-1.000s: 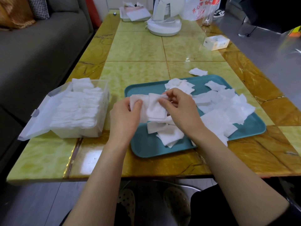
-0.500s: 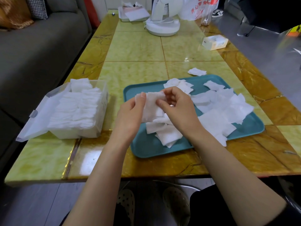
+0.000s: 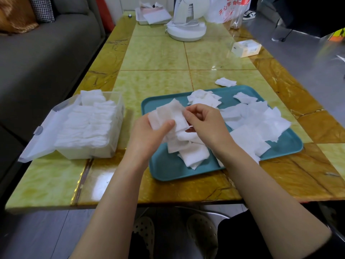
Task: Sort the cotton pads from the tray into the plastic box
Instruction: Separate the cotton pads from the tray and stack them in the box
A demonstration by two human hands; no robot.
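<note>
Pinching pads (image 3: 170, 114), left hand (image 3: 147, 134), seemingly right hand (image 3: 207, 124)

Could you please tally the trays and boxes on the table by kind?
Trays: 2 (teal tray, white tray at the far end)
Boxes: 2 (clear plastic box, small cardboard box)
Total: 4
The cotton pads overlap too much to count.

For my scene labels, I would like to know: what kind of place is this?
Probably a home living room: a grey sofa with cushions stands beside the tiled table, and a white appliance and a shopping bag sit at its far end.
</note>
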